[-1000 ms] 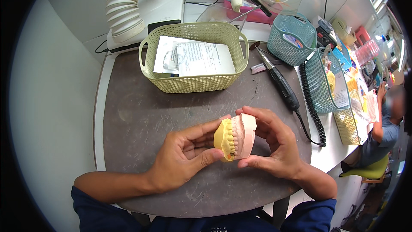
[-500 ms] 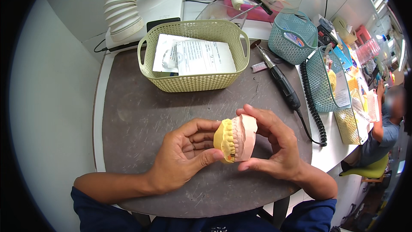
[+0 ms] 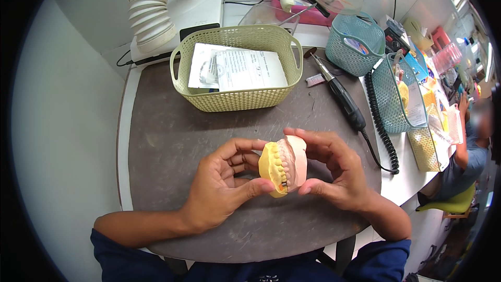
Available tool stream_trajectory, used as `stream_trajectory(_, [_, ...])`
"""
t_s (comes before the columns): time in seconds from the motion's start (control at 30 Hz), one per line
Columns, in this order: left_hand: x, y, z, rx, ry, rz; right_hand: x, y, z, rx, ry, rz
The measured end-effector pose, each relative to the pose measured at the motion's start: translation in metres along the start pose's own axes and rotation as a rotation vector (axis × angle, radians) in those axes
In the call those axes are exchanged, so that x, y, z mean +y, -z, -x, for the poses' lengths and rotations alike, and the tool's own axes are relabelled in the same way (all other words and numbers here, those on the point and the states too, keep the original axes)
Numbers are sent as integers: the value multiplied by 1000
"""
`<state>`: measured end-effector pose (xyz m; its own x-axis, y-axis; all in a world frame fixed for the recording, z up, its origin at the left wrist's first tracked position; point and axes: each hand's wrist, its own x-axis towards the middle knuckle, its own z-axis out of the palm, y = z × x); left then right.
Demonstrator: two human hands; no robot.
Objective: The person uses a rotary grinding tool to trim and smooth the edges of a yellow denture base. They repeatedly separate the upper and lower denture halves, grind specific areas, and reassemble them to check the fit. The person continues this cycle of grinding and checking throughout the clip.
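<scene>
My left hand [image 3: 222,183] grips a yellow dental cast [image 3: 270,169] between thumb and fingers. A pink dental cast [image 3: 298,163] is held by my right hand [image 3: 334,169], its thumb at the lower edge and its fingertips at the top. The two casts meet tooth row against tooth row, above the brown work mat. Close to my left thumb, a small dark and orange spot shows on the yellow cast's lower teeth. The undersides of both casts are hidden.
Beyond my hands, a green basket [image 3: 237,100] holds papers and packets. To its right lie a black rotary handpiece [image 3: 344,102] with a coiled cord and a small brush [image 3: 315,80]. Blue baskets [image 3: 355,47] line the right; a white hose [image 3: 151,10] stands back left. Another person [image 3: 472,146] sits far right.
Both casts have tilted slightly in my hands, so more of the yellow one's tooth side shows. My right fingers have shifted a little left along the pink cast.
</scene>
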<state>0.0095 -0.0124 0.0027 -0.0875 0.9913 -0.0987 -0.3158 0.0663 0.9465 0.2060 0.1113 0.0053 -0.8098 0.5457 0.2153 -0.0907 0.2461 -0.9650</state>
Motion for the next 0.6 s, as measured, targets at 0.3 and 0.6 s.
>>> stream_trajectory(0.3, [2, -5, -1, 16, 0, 37, -14, 1, -3, -14, 40, 251])
stream_trajectory(0.6, [-2, -10, -1, 16, -45, 36, -18, -3, 1, 7, 148, 434])
